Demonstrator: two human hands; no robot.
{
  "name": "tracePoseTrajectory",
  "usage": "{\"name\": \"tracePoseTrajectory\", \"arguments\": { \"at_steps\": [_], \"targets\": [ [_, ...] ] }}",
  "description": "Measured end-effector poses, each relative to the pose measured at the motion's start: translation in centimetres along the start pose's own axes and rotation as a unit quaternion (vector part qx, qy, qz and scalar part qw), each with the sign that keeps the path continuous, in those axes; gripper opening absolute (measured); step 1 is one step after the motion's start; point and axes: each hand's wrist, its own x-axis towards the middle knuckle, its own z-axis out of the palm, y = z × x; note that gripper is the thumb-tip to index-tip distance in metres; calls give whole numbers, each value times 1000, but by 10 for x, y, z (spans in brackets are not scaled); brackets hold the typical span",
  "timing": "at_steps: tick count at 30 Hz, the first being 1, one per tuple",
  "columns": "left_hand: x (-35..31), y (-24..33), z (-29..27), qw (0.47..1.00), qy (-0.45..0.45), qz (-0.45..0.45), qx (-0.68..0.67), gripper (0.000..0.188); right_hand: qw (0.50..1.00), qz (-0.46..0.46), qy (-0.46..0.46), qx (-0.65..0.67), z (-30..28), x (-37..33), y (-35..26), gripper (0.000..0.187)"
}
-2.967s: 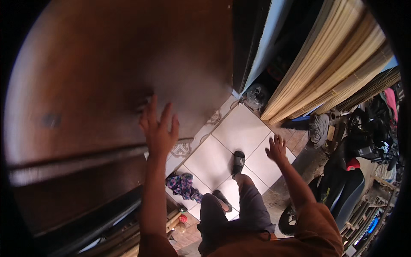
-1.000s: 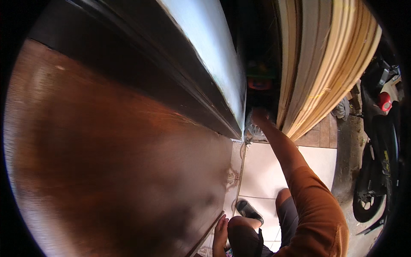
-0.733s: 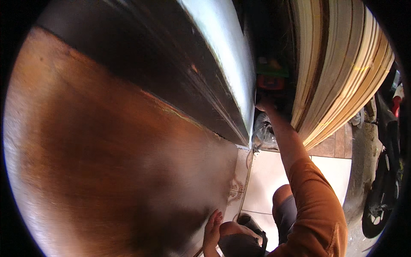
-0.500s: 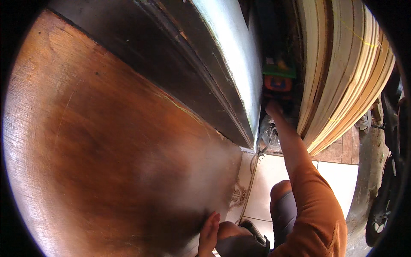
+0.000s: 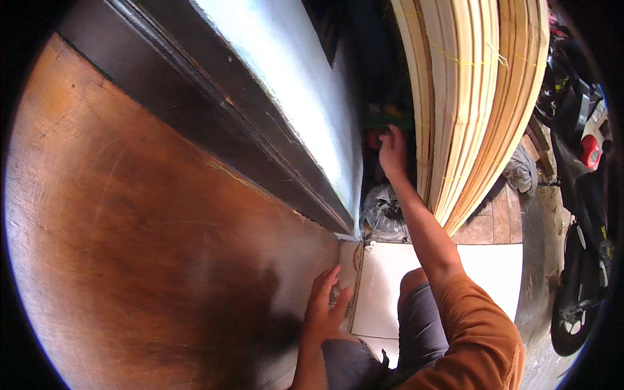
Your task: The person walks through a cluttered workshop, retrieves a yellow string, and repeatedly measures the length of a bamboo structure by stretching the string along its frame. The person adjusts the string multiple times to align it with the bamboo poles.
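Note:
My right hand (image 5: 392,150) reaches into the dark gap between a pale wall (image 5: 292,97) and a leaning stack of light wooden slats (image 5: 468,97). Its fingers touch an orange and green object (image 5: 383,127) deep in that gap; whether they grip it is hidden by shadow. My left hand (image 5: 325,309) rests flat with fingers spread on the lower edge of a large brown wooden panel (image 5: 143,247) that fills the left of the view. My bent knee (image 5: 416,286) in grey shorts is just right of that hand.
A crumpled clear plastic bag (image 5: 383,211) lies on the floor at the gap's mouth. White floor tiles (image 5: 390,273) run under my legs. A motorcycle (image 5: 582,260) with a red part stands at the right, a grey cloth (image 5: 523,170) near it.
My view swung from the floor to the wall gap. My right arm stretched into the gap toward the orange and green object. My left hand dropped low on the brown panel and spread its fingers.

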Motion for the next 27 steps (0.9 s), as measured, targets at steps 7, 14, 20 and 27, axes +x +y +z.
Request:
{"name": "tracePoseTrajectory", "arguments": {
  "at_steps": [7, 14, 20, 27],
  "targets": [
    [39, 0, 34, 999, 22, 42, 9, 72, 983, -29, -149, 100, -73, -49, -169, 21],
    [70, -51, 64, 985, 73, 158, -6, 80, 784, -229, -449, 362, -142, -99, -268, 17],
    [34, -56, 52, 996, 76, -18, 46, 28, 696, -6, -638, 329, -127, -93, -271, 19],
    [1, -51, 33, 985, 107, -75, -110, 20, 929, 257, -135, 228, -12, -29, -88, 21]
  ]
}}
